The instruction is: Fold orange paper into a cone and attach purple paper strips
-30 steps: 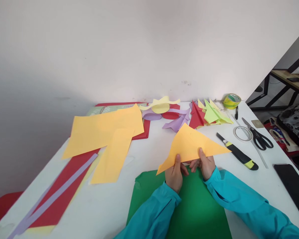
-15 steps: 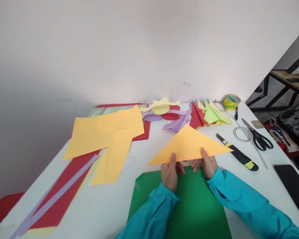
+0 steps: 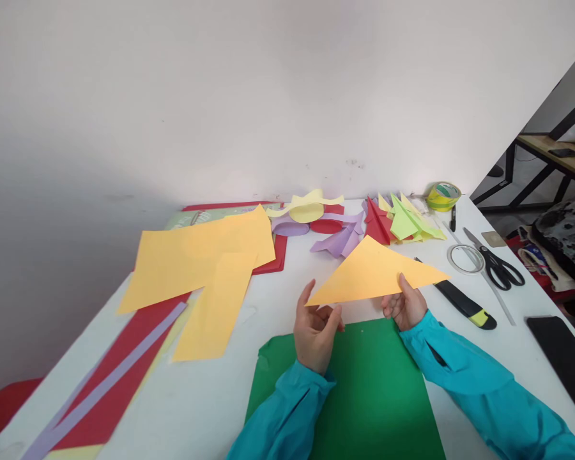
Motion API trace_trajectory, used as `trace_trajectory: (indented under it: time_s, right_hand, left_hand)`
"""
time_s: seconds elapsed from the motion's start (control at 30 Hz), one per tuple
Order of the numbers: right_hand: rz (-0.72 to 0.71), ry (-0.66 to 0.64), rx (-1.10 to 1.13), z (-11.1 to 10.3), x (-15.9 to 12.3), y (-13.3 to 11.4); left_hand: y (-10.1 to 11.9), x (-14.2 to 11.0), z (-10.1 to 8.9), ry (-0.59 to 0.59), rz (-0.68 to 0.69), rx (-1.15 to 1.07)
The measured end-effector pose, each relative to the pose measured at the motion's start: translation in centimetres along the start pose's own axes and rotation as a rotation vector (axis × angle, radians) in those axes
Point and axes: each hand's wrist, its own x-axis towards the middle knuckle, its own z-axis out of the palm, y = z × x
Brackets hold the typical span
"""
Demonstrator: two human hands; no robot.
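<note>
An orange paper triangle (image 3: 368, 275), which looks folded along its lower edge, is held above the table. My right hand (image 3: 406, 305) pinches it near the right end of that edge, thumb on top and fingers beneath. Beside the triangle's left corner is my left hand (image 3: 315, 332), its thumb and fingers apart; part of its fingers lies behind or under the paper's edge. Below both hands lies a green sheet (image 3: 364, 390) with a creased upper left corner.
Orange sheets (image 3: 186, 265) and red paper (image 3: 124, 377) with a purple strip lie left. Folded paper planes (image 3: 405, 217) and yellow tape (image 3: 443, 196) stand along the wall. A utility knife (image 3: 464, 305), scissors (image 3: 501, 268), a clear tape roll (image 3: 466, 259) and a black phone (image 3: 560, 361) lie right.
My left hand has let go of the triangle's lower edge and its fingers have spread. The triangle has moved slightly right, still in my right hand.
</note>
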Motion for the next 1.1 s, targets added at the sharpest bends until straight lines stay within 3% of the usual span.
trace_trajectory:
  time_s: [0.1, 0.27, 0.33, 0.5, 0.6, 0.67, 0.77, 0.9, 1.1]
  right_hand:
    - [0.047, 0.008, 0.058, 0.1, 0.0, -0.1]
    - [0.101, -0.009, 0.119, 0.4, -0.2, -0.1]
    - [0.100, -0.005, 0.121, 0.5, -0.2, -0.2]
    - [0.105, -0.022, 0.075, 0.7, -0.3, 0.3]
    - [0.044, -0.082, 0.017, 1.1, -0.9, 1.2]
    - [-0.025, -0.151, -0.065, 1.3, -1.9, 1.8]
    - [-0.180, -0.313, -0.321, 1.4, -3.6, 2.1]
    - [-0.379, -0.526, -0.790, 0.4, -4.4, 1.6]
    - [-0.427, -0.453, -0.671, -0.4, -2.1, 1.2]
  left_hand:
    - [-0.4, -0.5, 0.0, 0.075, 0.138, 0.063]
    - [-1.7, -1.5, 0.0, 0.014, 0.480, 0.352]
    - [-1.9, -1.5, 0.1, 0.015, 0.525, 0.392]
    - [-1.7, -1.6, 0.6, 0.015, 0.309, 0.303]
    - [-1.5, -1.4, 1.0, -0.013, 0.106, 0.230]
    - [-1.5, -0.9, 1.1, 0.030, -0.042, 0.127]
    - [-1.2, 0.4, 0.8, 0.086, -0.159, -0.096]
    - [-0.3, 2.3, -0.5, -0.013, -0.309, -0.326]
    - [0.5, 3.7, -2.4, -0.159, -0.521, -0.417]
